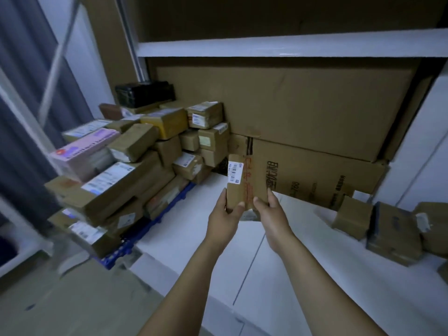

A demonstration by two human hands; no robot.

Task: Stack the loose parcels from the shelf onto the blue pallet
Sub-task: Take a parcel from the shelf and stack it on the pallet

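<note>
Grip: left hand (225, 214) and right hand (271, 210) pinch the lower end of the held parcel (236, 190) from either side, thumbs on the near face, fingers wrapped behind.

Held parcel: small, oblong, plain brown cardboard, stood on end. White barcode label on its upper part, print too small to read. It is in the air above the white shelf board (266, 263), in front of the lower carton (315, 170).

Lower carton: large, corrugated, dark Chinese characters printed sideways, red scrawl near its left edge. A bigger, creased carton (303, 103) lies on top.

Left: blue pallet (155, 221), gridded plastic, bearing stacked parcels (135, 166), mostly brown taped boxes with white labels. Pink box (82, 151), purple lettering blurred. Yellow-taped box (167, 122). Black wrapped bundle (145, 93) at the back.

Right: loose parcels (388, 234) on the shelf board, crumpled, taped.
</note>
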